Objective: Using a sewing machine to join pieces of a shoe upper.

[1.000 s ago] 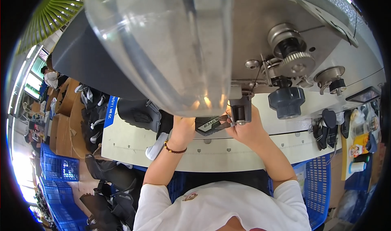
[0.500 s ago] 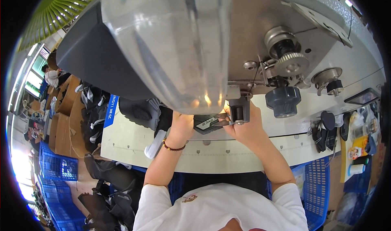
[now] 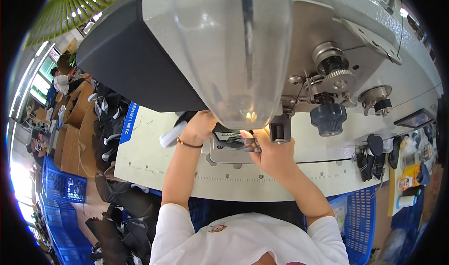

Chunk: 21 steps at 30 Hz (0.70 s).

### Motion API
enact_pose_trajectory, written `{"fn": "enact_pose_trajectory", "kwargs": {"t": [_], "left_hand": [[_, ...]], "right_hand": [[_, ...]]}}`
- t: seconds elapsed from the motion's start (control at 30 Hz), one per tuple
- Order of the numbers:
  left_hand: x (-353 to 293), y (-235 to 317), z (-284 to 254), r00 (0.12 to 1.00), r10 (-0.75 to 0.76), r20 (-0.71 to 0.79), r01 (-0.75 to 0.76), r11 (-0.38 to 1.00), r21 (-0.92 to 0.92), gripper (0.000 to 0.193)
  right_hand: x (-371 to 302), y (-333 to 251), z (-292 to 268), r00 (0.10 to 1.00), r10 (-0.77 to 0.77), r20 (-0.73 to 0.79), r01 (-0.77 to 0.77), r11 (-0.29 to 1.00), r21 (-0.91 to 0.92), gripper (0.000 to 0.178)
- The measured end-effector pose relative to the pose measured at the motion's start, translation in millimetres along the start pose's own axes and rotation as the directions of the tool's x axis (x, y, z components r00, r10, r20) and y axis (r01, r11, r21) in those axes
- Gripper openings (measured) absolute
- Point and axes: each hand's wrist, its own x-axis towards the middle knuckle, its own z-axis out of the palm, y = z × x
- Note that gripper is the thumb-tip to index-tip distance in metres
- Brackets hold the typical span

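My left hand (image 3: 200,126) is closed on a dark shoe upper, partly behind the clear machine cover. A black tab with a pale printed patch (image 3: 228,138) shows to the right of my fingers. The upper's white part (image 3: 172,136) sticks out to the left of my wrist. My right hand (image 3: 277,153) grips small metal thread snips (image 3: 251,145), their blades pointing left at the tab's edge. Both hands are beneath the sewing machine head, whose clear cover (image 3: 234,54) hides the needle area.
The pale machine table (image 3: 252,183) has a ruled front edge. At its right lie dark shoe pieces (image 3: 372,157) and thread spools (image 3: 406,201). Blue baskets (image 3: 360,223) stand at both sides below. Dark shoe uppers (image 3: 124,195) are heaped at the left. Another person (image 3: 61,83) sits far left.
My left hand has moved left and up with the shoe upper, whose grey-black body is now mostly hidden behind the machine. The tab has shifted slightly left, and the snips show more clearly.
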Motion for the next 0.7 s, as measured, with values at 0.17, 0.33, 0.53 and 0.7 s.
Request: {"fn": "enact_pose_trajectory", "kwargs": {"t": [0.17, 0.33, 0.53, 0.7], "left_hand": [[31.4, 2.5, -10.2, 0.926, 0.306, -0.219, -0.203, 0.896, 0.395, 0.023], [57.5, 0.8, -15.4, 0.93, 0.251, -0.267, -0.177, 0.945, 0.274, 0.022], [57.2, 7.0, -9.8, 0.937, 0.185, -0.296, -0.16, 0.981, 0.108, 0.022], [60.4, 10.6, -10.5, 0.94, 0.12, -0.32, -0.138, 0.99, -0.032, 0.021]], "right_hand": [[-6.4, 2.2, 0.0, 0.999, -0.041, 0.002, 0.04, 0.998, 0.047, 0.028], [-8.8, 19.5, -10.0, 0.998, 0.04, -0.04, -0.032, 0.984, 0.173, 0.032], [-8.5, 20.1, -7.5, 0.999, -0.01, -0.034, 0.017, 0.982, 0.186, 0.032], [-11.5, 22.7, -3.3, 0.999, 0.002, -0.036, 0.003, 0.989, 0.148, 0.031]]}}
